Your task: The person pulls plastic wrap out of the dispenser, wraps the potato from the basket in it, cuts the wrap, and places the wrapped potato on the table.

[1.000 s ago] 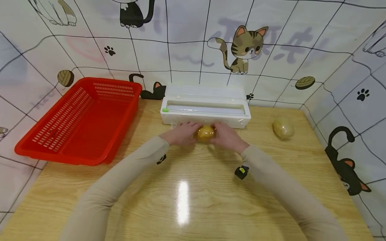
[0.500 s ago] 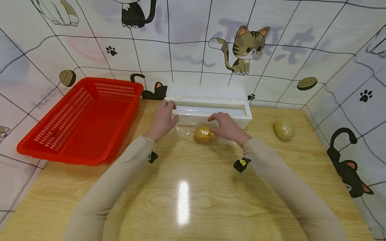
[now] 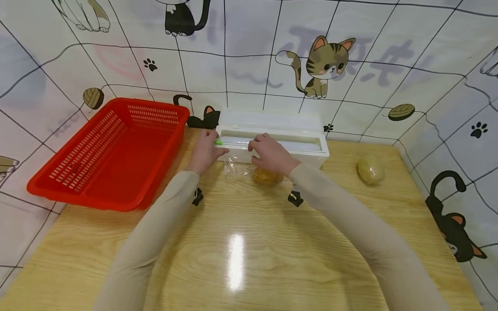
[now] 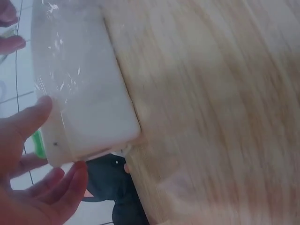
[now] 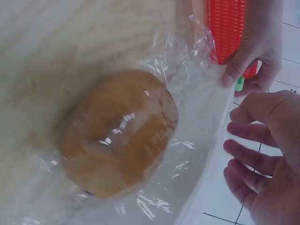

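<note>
A white cling film dispenser (image 3: 272, 149) stands against the back wall with its lid up and a roll inside. My left hand (image 3: 204, 152) grips its left end, thumb on the front face and fingers around the corner, beside a green slider (image 4: 39, 144). Over the dispenser's front edge hovers my right hand (image 3: 272, 153), fingers loosely bent and holding nothing. Below it, a round golden-brown item (image 5: 119, 133) lies on the table, covered by clear film (image 5: 187, 159) that runs up to the dispenser. In the head view my right hand partly hides this item.
To the left stands a red plastic basket (image 3: 142, 166) with slotted sides. A film-wrapped yellowish round item (image 3: 371, 169) sits at the table's back right. Cat-patterned sheeting (image 3: 249, 73) rises behind and beside the wooden table (image 3: 288, 255).
Both hands have let go of the golden-brown item. The left has moved left onto the dispenser's end; the right has risen and moved left over the dispenser's front.
</note>
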Demonstrator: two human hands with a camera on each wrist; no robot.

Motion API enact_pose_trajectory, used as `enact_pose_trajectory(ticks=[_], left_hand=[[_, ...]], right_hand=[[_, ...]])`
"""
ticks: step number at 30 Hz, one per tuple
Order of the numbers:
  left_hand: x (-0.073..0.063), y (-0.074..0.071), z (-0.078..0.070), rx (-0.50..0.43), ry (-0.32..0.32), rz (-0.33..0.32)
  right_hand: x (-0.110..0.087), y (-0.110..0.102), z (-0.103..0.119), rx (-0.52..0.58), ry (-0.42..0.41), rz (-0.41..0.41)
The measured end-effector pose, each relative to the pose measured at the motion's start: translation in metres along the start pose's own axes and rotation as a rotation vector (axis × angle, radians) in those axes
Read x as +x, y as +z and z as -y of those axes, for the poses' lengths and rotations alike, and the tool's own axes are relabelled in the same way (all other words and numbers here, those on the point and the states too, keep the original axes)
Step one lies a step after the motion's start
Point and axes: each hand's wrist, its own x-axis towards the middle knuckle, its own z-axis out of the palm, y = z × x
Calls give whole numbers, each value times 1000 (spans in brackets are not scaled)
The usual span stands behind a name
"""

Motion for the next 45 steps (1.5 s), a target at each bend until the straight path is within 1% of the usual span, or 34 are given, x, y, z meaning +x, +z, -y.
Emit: enact_pose_trajectory(ticks=[4,7,9,12,14,16,18,22,24,26,29,34,39,42,45], left_hand=[[6,-2,4,13,-15,30],[10,-3,5,41,-22,53],[11,-5,4,56,-12,64],[13,-7,2,64,9,65],[15,-9,-1,75,24,69],[18,-11,-5,84,25,75],[22,-14,-9,92,16,87],[27,-18,-16,96,-15,104],[28,-20,-19,121,-20,112],[28,-20,-21,160,-9,123],[26,-19,-21,211,4,130],[25,-16,-25,229,-8,124],[25,-14,-29,258,-24,147],[24,-15,-29,253,-37,149],[24,-19,-26,234,-43,145]], right_hand=[[18,-3,3,-83,-57,-6],[34,-4,11,-157,-113,7],[44,-4,18,-202,-151,27],[57,-3,27,-303,-213,63],[63,-1,30,-355,-237,82],[67,1,32,-387,-251,88],[69,2,32,-381,-245,80],[75,3,28,-322,-218,13],[77,5,26,-286,-204,-18],[78,7,25,-257,-194,-47],[79,12,23,-231,-181,-62],[77,16,17,-187,-169,-63],[70,15,8,-160,-170,-49],[61,14,-5,-147,-179,-56],[46,13,-24,-125,-195,-78]])
